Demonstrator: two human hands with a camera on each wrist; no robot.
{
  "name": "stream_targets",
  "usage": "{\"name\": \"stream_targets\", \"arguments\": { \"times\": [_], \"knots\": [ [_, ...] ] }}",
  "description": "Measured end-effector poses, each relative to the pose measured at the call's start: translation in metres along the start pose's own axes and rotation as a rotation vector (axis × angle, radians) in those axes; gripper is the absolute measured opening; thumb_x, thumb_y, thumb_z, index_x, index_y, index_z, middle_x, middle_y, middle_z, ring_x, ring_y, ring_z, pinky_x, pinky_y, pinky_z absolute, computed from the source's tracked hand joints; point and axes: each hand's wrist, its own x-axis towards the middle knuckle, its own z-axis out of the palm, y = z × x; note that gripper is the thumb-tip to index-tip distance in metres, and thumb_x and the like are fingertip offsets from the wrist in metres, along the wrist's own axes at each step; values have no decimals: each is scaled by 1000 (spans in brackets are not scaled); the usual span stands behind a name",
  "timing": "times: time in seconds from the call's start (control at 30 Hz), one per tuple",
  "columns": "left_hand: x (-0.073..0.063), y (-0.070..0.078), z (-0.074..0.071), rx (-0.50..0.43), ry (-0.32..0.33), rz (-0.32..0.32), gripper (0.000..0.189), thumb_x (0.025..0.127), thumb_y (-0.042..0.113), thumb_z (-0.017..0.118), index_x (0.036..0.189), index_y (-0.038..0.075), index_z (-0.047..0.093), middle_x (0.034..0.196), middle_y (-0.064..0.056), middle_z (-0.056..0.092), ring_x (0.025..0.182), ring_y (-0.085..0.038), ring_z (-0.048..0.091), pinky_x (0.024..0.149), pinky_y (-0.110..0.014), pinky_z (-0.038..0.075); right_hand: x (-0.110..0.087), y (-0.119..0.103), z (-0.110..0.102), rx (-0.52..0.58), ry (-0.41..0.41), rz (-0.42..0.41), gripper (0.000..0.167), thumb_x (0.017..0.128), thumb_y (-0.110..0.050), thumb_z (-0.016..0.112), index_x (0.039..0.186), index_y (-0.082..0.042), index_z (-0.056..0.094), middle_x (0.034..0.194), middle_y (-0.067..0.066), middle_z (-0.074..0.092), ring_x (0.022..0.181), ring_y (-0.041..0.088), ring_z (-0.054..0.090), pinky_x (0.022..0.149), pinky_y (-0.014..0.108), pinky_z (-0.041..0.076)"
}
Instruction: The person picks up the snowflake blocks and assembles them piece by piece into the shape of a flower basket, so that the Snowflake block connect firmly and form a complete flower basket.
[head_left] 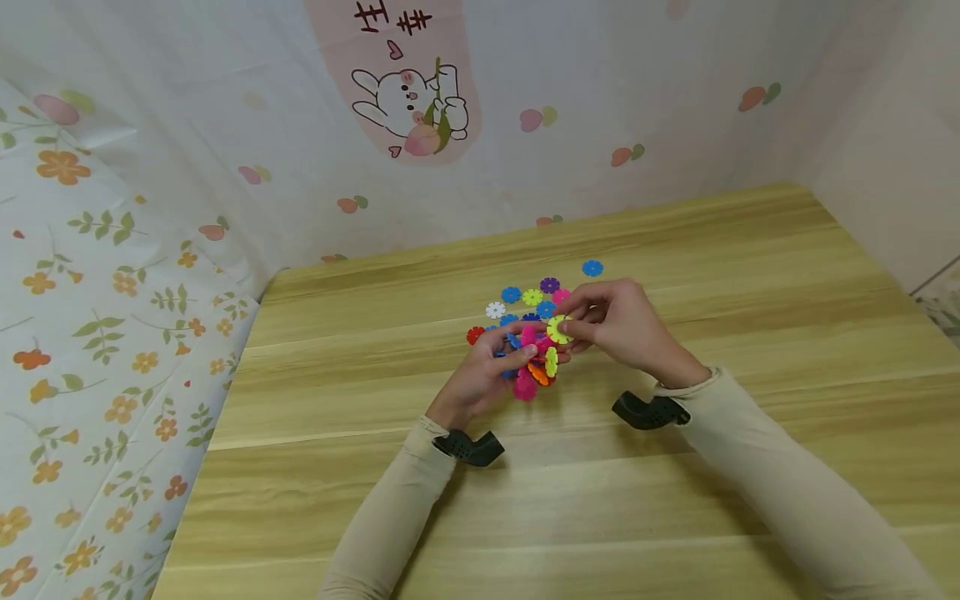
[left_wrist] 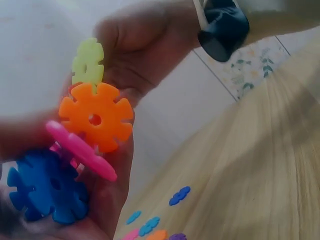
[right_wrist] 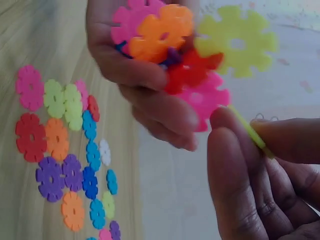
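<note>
Brightly | notched multicoloured disc cluster point(left_wrist: 83, 125) | left grip point(head_left: 480, 371): clasping it | right grip point(head_left: 626, 329): pinching yellow disc point(head_left: 555, 332)

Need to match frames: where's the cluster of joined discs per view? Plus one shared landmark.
Head: cluster, just right of and below centre, in the left hand.
Left wrist: cluster, along the left side.
Right wrist: cluster, upper middle.
Shared landmark: loose discs on the table.

Above the tabletop point(head_left: 555, 517), joined discs point(head_left: 527, 385) sit in the left hand point(head_left: 476, 373), a single disc point(head_left: 557, 325) in the right hand point(head_left: 632, 329). Loose discs point(head_left: 532, 297) lie behind them on the tabletop; a cloth point(head_left: 615, 92) hangs beyond.
</note>
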Motion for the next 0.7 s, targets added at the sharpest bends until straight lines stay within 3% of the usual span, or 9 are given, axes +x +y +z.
{"name": "stream_targets", "arguments": {
  "times": [0.1, 0.27, 0.43, 0.53, 0.7],
  "knots": [
    [1, 1, 1, 96, 37, 0, 38, 95, 10, 54, 130, 1, 47, 106, -10, 56, 93, -19, 59, 77, -27, 49, 0, -2, 4, -87, 5, -35, 8, 80, 5, 68, 85, -1, 69, 71, 9, 60, 54, 21, 62, 51, 34, 54],
    [1, 1, 4, 315, 122, -4, 34, 92, 17, 60, 124, 8, 55, 101, -11, 54, 78, -17, 52, 56, -26, 35, 0, -1, 10, -159, 7, -40, 8, 80, 6, 68, 83, -1, 69, 67, 7, 61, 52, 18, 61, 49, 30, 52],
    [-1, 0, 6, 400, 164, -9, 33, 91, 16, 62, 123, 11, 57, 104, -13, 53, 84, -19, 57, 61, -27, 41, 1, 3, 14, -85, -12, 35, 6, 81, 5, 67, 85, 1, 70, 68, 10, 62, 51, 24, 62, 50, 37, 53],
    [-1, 1, 4, 320, 153, -15, 34, 91, 15, 61, 125, 11, 55, 103, -14, 52, 91, -21, 59, 70, -29, 47, 2, 5, 14, -31, -22, 74, 6, 82, 4, 66, 87, 2, 69, 71, 13, 61, 54, 25, 63, 53, 39, 54],
    [-1, 4, 2, 128, 103, -33, 38, 94, 16, 56, 130, 7, 49, 97, -11, 52, 88, -20, 55, 75, -28, 46, 3, 7, 10, 94, -15, 151, 11, 85, 4, 63, 95, 5, 65, 77, 19, 57, 61, 26, 66, 59, 45, 54]
  ]
}}
